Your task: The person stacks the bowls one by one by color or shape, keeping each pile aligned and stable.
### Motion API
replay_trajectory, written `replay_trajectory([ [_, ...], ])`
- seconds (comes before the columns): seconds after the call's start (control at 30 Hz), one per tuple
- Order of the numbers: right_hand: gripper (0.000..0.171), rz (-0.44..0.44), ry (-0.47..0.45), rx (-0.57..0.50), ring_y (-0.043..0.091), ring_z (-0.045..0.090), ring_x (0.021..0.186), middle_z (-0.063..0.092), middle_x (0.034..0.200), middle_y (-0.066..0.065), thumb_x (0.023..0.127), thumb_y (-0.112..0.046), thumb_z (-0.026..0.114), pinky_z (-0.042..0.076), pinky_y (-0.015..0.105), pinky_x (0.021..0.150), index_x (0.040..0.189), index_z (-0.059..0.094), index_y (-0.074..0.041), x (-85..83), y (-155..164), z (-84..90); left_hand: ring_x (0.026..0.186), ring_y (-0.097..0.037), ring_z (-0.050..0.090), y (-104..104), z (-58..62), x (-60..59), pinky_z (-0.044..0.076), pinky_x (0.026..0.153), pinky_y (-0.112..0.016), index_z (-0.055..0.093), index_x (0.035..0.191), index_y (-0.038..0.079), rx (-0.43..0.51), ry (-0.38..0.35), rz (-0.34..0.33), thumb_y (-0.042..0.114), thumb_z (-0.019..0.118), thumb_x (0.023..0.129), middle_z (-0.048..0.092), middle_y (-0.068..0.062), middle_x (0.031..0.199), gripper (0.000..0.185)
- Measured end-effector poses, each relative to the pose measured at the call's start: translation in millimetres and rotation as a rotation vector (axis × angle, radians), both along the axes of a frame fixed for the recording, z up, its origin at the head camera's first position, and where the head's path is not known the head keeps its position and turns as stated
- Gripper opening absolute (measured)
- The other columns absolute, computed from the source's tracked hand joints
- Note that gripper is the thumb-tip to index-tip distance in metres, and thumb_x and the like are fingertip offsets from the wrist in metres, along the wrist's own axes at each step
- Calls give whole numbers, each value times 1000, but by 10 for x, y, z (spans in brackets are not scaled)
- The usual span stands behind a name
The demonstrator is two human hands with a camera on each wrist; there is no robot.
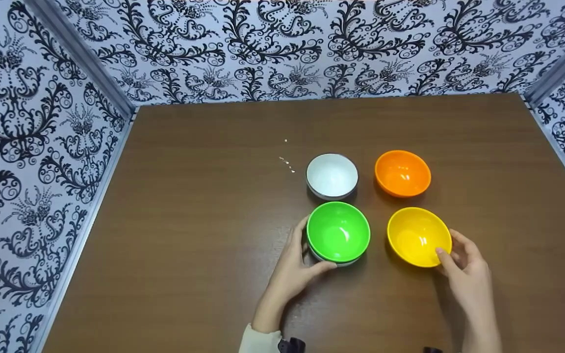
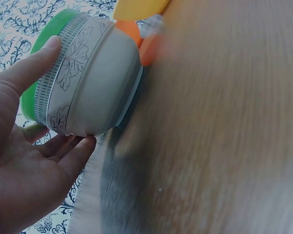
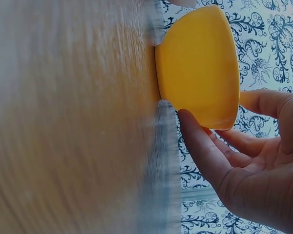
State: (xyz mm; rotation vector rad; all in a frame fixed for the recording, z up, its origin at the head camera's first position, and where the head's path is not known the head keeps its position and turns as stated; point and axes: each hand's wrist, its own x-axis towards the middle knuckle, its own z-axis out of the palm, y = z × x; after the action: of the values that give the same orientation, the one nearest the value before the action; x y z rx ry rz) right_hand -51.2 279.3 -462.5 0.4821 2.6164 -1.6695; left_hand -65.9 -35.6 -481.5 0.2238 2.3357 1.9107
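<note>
My left hand point(image 1: 295, 264) grips a stack of bowls, its thumb at the near side and its fingers round the left. On top is a green bowl point(image 1: 339, 231), nested in a white bowl with a floral band point(image 2: 102, 78). To the right, my right hand point(image 1: 469, 274) pinches the right side of a yellow bowl point(image 1: 417, 235) between thumb and fingers. The yellow bowl stands upright, its base point(image 3: 158, 73) right at the tabletop in the right wrist view.
A white bowl point(image 1: 332, 175) stands just behind the green one, and an orange bowl point(image 1: 402, 173) behind the yellow one. Small white specks point(image 1: 287, 163) mark the brown table point(image 1: 189, 220). Patterned panels point(image 1: 282, 49) border the table at the back and sides.
</note>
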Motion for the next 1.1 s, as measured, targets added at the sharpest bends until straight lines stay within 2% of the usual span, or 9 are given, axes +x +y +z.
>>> replay_trajectory([
  [0.37, 57, -1, -58, 5, -27, 46, 90, 42, 150, 25, 103, -8, 49, 53, 4, 72, 155, 28, 0, -12, 5, -4, 146, -24, 38, 0, -9, -8, 38, 119, -36, 27, 155, 14, 10, -5, 1, 26, 88, 75, 34, -9, 156, 102],
  [0.77, 56, -8, -46, -62, -24, 48, 91, 39, 150, 24, 102, -1, 45, 55, 6, 72, 154, 26, 2, -11, 4, -24, 147, -26, 38, 4, -3, -5, 39, 119, -38, 27, 155, 13, 22, -8, 1, 25, 88, 75, 34, -10, 157, 102],
  [0.87, 55, -21, -50, -70, -21, 51, 92, 47, 140, 10, 102, -2, 46, 56, 8, 72, 154, 28, 1, -11, 8, -31, 147, -26, 37, 4, 5, 0, 39, 119, -37, 26, 156, 13, 19, -10, 2, 26, 88, 75, 33, -10, 157, 103],
  [1.0, 55, -42, -60, -69, -19, 54, 93, 46, 123, -9, 101, -2, 48, 57, 10, 73, 153, 31, -1, -19, 10, -36, 147, -26, 36, 4, 13, 5, 39, 119, -37, 26, 156, 15, 11, -11, 4, 27, 88, 75, 32, -11, 158, 103],
  [1.1, 55, -47, -53, -69, -18, 54, 93, 47, 118, -15, 101, -2, 49, 58, 10, 72, 153, 32, -1, -19, 11, -37, 148, -26, 36, 4, 8, 2, 38, 119, -37, 26, 156, 15, 10, -10, 4, 27, 88, 75, 32, -11, 159, 102],
])
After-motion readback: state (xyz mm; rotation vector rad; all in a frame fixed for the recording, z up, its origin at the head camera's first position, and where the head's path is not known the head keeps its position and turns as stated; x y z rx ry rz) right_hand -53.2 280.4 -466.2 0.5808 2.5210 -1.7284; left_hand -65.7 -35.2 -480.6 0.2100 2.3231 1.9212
